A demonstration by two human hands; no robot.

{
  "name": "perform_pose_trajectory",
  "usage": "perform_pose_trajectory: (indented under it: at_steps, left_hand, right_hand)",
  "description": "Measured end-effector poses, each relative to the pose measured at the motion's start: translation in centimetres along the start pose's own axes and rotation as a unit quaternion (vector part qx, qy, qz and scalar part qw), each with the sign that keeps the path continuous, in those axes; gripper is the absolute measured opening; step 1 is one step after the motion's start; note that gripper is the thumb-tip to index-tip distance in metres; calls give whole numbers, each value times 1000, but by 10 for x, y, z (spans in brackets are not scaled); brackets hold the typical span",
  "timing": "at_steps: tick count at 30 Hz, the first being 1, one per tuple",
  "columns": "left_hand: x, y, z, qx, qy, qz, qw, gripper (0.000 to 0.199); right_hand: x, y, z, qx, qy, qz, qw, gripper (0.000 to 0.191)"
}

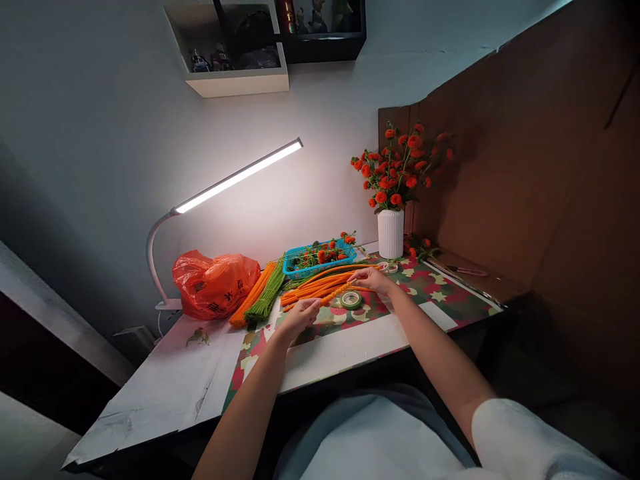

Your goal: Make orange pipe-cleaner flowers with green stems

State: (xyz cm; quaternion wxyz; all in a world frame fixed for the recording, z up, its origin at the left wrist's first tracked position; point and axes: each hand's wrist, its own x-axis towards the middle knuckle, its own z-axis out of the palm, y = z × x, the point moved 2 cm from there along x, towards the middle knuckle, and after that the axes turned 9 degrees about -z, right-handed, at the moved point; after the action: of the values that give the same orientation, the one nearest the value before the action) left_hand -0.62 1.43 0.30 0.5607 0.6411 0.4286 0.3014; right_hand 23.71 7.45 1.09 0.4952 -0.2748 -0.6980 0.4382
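Note:
Between my hands an orange fuzzy strand is stretched on a slant, its middle looking twisted or wavy. My left hand pinches its lower left end. The upper right end is held in the closed fingers of my right hand. Just below the strand, a roll of green tape lies on the patterned mat. Behind my hands are loose orange stems in a pile. Bundles of orange stems and green stems lie side by side to the left.
A blue basket of red flowers stands at the back, with a white vase of flowers to its right. On the left are a red plastic bag and a lit lamp. Pliers-like handles lie far right.

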Motion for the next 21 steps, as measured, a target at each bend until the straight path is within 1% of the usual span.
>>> perform_pose_trajectory:
  at_steps: [3, 6, 7, 9, 11, 12, 14, 16, 18, 21]
  left_hand:
    - [0, -2, 0, 96, 24, -3, 995, 48]
    - [-1, -1, -1, 183, 71, 17, 980, 44]
    - [0, 0, -1, 203, 85, 26, 975, 42]
    - [1, 2, -1, 233, 111, 42, 965, 39]
    - [3, 2, -2, 244, 151, 58, 956, 36]
    - [4, 2, -3, 239, 177, 68, 952, 35]
    - [7, 0, -5, 205, 229, 88, 947, 34]
    - [9, -3, -6, 144, 253, 92, 952, 36]
    - [10, -6, -6, 65, 241, 68, 966, 41]
    - [9, -7, -4, -58, 176, 13, 983, 48]
  right_hand:
    - [0, 4, -2, -57, -8, -10, 998, 31]
    - [-1, 4, -2, -139, 17, -39, 989, 21]
    - [-1, 2, -1, -183, 35, -59, 981, 17]
    - [-2, -3, 3, -284, 67, -103, 951, 9]
    - [-2, -8, 9, -356, 86, -133, 921, 9]
    - [-3, -10, 12, -371, 92, -139, 913, 10]
    - [-2, -11, 17, -365, 110, -147, 913, 11]
    - [-1, -9, 20, -312, 126, -155, 929, 10]
    - [2, -4, 22, -229, 133, -154, 952, 13]
    - [6, 5, 23, -95, 136, -115, 979, 21]
